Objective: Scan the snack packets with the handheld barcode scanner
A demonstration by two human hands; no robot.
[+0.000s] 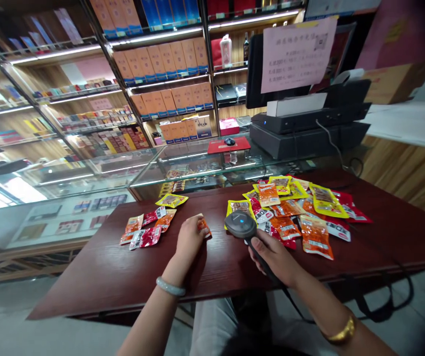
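My left hand (191,237) is closed on a small orange snack packet (204,228), most of it hidden under the fingers, low at the middle of the dark red table (220,269). In my right hand (277,254) is a black barcode scanner (241,224), its head pointing left with a small blue light on top. Beyond the scanner, on the right, lies a loose heap of snack packets (316,236) in orange, yellow and red. A smaller group of packets (146,237), also orange, red and yellow, lies left of my left hand.
A glass display counter (186,165) adjoins the table's far side, with a red mouse pad (218,145) and mouse on it. A black cash register (305,136) stands at the back right. The scanner's cable hangs over the near edge. Boxed goods fill the shelves (160,62) behind.
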